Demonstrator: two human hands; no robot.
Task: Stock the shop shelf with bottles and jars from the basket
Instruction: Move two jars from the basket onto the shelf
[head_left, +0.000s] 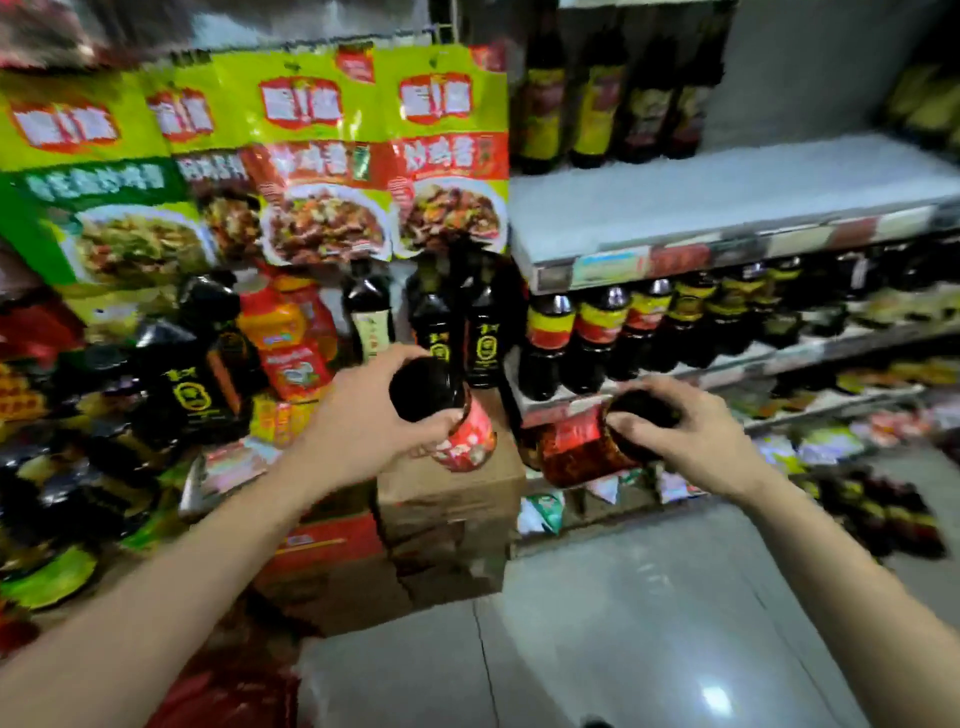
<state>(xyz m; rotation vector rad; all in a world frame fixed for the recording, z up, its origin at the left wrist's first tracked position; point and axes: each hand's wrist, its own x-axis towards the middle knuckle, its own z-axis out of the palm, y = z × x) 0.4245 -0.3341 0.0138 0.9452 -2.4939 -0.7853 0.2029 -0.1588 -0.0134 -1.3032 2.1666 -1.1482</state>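
Before the shelf (727, 197), left hand (363, 415) round left jar (467, 441), right hand (691, 431) round right jar (576, 447)

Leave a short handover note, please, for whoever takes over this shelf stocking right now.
Left hand: grips a red-labelled jar near its black lid.
Right hand: grips a second jar, tipped sideways.
Both jars are in the air before the shelves, neither placed yet.
The upper shelf has bare space beside its tall bottles; the row below looks full.
Left to do: set both jars down, probably on that bare space, then fetch more. The basket is not clearly in view.
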